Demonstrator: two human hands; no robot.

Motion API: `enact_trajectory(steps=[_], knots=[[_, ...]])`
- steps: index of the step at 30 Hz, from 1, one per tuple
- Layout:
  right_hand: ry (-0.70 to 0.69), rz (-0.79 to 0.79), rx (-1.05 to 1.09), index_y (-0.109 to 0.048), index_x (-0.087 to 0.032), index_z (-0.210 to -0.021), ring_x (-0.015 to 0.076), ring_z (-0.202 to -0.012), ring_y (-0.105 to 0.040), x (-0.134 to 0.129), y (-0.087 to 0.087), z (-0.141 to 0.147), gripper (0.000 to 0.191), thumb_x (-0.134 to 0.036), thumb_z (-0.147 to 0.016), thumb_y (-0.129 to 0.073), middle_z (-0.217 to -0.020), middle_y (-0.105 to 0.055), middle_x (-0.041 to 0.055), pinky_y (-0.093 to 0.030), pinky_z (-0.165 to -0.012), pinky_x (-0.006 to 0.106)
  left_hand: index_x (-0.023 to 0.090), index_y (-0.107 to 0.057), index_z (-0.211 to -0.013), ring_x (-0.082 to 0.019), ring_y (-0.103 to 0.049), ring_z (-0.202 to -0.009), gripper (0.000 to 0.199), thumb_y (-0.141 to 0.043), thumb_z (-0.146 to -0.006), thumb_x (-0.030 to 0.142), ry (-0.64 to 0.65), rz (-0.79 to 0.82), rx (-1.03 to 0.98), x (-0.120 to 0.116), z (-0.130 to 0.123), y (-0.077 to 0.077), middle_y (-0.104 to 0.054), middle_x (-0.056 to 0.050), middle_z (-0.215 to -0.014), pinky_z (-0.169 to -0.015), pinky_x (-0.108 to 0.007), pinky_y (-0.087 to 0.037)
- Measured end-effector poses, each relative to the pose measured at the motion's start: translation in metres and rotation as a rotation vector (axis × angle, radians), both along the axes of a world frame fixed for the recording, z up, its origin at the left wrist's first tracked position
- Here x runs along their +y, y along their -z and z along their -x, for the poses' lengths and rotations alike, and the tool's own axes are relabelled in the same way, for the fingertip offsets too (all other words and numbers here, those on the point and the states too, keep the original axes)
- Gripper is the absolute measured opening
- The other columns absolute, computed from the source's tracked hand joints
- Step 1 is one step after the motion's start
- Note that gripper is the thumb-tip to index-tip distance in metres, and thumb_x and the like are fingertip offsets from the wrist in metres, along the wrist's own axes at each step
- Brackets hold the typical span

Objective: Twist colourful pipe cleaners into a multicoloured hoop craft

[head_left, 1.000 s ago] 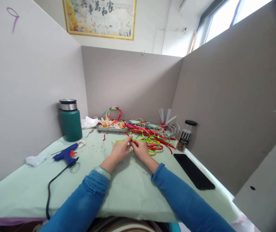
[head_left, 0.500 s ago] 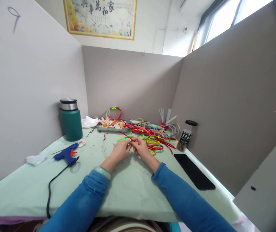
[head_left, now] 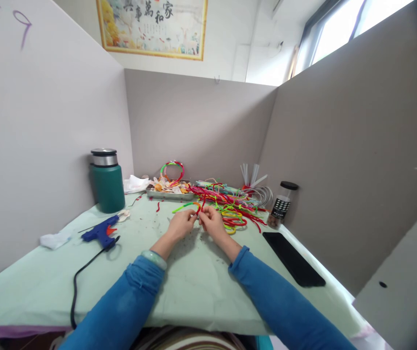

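A: Two hands are brought together just in front of the pile of pipe cleaners (head_left: pixel 230 204). What is held?

B: A green pipe cleaner (head_left: pixel 183 207) and a red pipe cleaner (head_left: pixel 201 204) are pinched where they cross. The left hand (head_left: pixel 181 225) is closed on the green one, whose free end arches away from the pile toward the green flask (head_left: pixel 107 181). The right hand (head_left: pixel 213 223) is closed on the red one, on the side nearer the pile.

A: Why so close together?

B: The fingertips are likely kept touching so that the crossing point is gripped tightly from both sides; thin fuzzy wire would otherwise spring apart. The work is lifted a little off the green table cover (head_left: pixel 194 287), which leaves the loose ends free.

A: How do the pieces look?

B: They are seen as slim, fuzzy and brightly coloured, the green one bent in a shallow arc, the red one short and upright. Finer detail cannot be told.

A: And around the pile?

B: A metal tray (head_left: pixel 170 193) lies just beside it toward the flask; a blue glue gun (head_left: pixel 101 233) rests well apart, nearer the person.
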State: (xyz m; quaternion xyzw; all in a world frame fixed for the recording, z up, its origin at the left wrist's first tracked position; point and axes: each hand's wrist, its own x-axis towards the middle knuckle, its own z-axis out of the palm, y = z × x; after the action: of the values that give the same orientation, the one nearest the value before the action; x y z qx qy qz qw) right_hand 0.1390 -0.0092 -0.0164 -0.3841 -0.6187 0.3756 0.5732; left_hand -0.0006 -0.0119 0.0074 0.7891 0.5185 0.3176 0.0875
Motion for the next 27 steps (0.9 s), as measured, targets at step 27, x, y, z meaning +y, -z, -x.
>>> enact_trajectory(steps=[27], knots=[[0.051, 0.079, -0.172, -0.055, -0.019, -0.082, 0.0088, -0.037, -0.044, 0.0006, 0.0027, 0.0017, 0.014, -0.027, -0.072, -0.050, -0.054, -0.056, -0.0050, -0.033, -0.037, 0.020, 0.019, -0.072, -0.092, -0.009, -0.043, -0.052, 0.033, -0.050, -0.081, 0.040, -0.108, -0.046, -0.132, 0.0014, 0.0023, 0.0003, -0.059, 0.002, -0.058, -0.053, -0.022, -0.026]])
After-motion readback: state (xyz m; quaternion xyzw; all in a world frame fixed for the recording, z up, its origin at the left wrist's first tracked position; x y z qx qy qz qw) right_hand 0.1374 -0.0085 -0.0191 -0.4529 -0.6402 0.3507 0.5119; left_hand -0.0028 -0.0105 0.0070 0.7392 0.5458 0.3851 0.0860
